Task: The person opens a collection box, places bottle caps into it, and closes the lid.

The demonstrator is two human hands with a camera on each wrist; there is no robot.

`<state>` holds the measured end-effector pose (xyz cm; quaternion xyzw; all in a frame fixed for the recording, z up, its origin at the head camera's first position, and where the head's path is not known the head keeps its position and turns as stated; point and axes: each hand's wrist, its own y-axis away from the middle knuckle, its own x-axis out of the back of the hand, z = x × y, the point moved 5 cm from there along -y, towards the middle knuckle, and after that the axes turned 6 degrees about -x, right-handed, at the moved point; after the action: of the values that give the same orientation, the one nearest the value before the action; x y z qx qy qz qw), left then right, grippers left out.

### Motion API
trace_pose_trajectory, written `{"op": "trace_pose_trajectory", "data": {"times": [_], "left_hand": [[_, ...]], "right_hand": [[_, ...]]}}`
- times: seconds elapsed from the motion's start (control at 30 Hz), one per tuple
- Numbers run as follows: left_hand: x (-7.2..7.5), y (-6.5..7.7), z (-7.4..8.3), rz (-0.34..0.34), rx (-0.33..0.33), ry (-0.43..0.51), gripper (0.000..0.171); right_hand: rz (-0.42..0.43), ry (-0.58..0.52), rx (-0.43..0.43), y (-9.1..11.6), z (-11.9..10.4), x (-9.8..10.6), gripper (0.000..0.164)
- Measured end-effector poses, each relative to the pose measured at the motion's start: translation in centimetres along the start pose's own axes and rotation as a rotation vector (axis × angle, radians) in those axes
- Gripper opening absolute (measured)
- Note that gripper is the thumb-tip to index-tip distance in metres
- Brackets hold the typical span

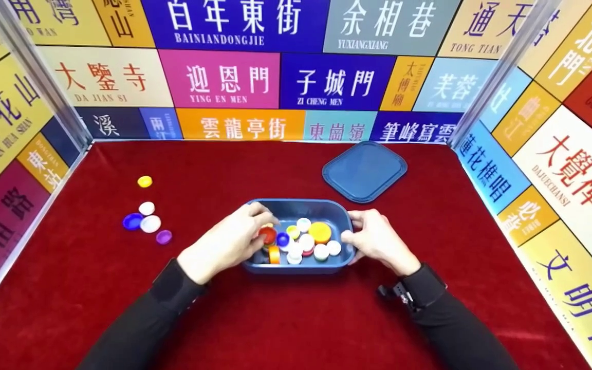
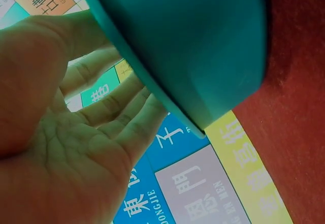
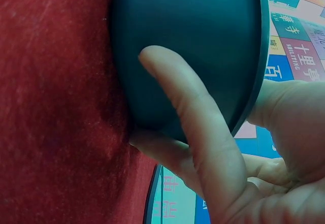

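Observation:
A blue oblong plastic box (image 1: 296, 268) holds several bottle caps in white, yellow, orange, blue and red. My left hand (image 1: 229, 239) reaches over the box's left end, with a red bottle cap (image 1: 267, 236) between its thumb and fingers. In the left wrist view the box wall hides those fingertips. At the opposite end my right hand (image 1: 378, 237) grips the box. In the right wrist view, one finger (image 3: 175, 82) lies along the outer wall and another finger passes under its lower edge.
On the red cloth (image 1: 296, 318) to the left lie a yellow cap (image 1: 145, 181), two white caps (image 1: 150, 223), a blue cap (image 1: 132, 221) and a purple cap (image 1: 164, 237). A flat blue lid (image 1: 365, 171) lies behind the box. Printed panels (image 1: 219, 79) wall the back and sides.

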<state>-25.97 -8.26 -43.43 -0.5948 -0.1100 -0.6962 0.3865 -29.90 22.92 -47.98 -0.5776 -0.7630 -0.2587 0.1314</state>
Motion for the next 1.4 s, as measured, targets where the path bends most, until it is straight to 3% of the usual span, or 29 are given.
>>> {"op": "trace_pose_trajectory", "data": {"times": [0.6, 0.87, 1.1, 1.4], "left_hand": [[1.6, 0.5, -2.6, 0.046, 0.158, 0.037, 0.044], [3.1, 0.9, -4.7, 0.111, 0.225, 0.062, 0.038], [4.6, 1.6, -8.0, 0.152, 0.255, 0.058, 0.035], [6.1, 3.5, -13.8, 0.189, 0.336, 0.049, 0.035]], "right_hand": [[-0.005, -0.011, 0.001, -0.1, 0.0, -0.1, 0.053], [0.002, -0.017, -0.011, -0.1, 0.1, 0.1, 0.055], [0.012, -0.010, -0.005, 0.0, 0.0, 0.2, 0.053], [0.004, -0.010, -0.009, -0.1, 0.0, 0.0, 0.055]]}}
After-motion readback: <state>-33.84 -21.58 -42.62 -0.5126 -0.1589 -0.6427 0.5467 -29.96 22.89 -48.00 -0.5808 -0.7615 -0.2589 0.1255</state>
